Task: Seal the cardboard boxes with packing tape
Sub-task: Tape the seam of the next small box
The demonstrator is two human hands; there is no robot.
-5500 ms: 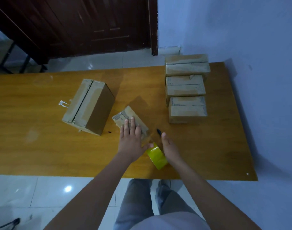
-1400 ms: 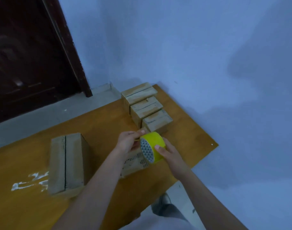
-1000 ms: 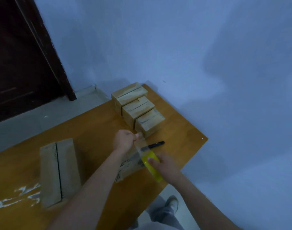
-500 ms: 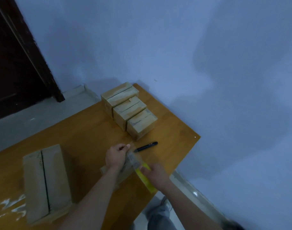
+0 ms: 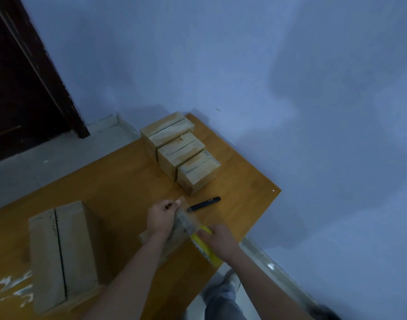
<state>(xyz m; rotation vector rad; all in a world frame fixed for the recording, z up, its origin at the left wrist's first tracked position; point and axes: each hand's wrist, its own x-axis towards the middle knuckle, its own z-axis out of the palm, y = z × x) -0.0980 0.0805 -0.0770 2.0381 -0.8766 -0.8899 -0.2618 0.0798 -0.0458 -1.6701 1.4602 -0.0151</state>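
A small cardboard box point(image 5: 174, 236) lies on the wooden table point(image 5: 119, 185) near its front edge, mostly covered by my hands. My left hand point(image 5: 162, 218) pinches the free end of a clear tape strip point(image 5: 186, 218) at the box's far end. My right hand point(image 5: 221, 241) grips the yellow tape roll point(image 5: 205, 248) at the near end, so the strip stretches over the box top. A larger cardboard box point(image 5: 59, 252) with an open centre seam stands to the left.
Three small boxes point(image 5: 181, 153) sit in a row at the table's far right corner, close to the blue wall. A black pen-like tool point(image 5: 205, 203) lies just beyond my hands. A dark wooden door point(image 5: 20, 88) is at the left. White marks stain the table's left.
The roll came down from the air to the small box. A strip of tape has been drawn out between my hands and lowered over the box. The view swung right.
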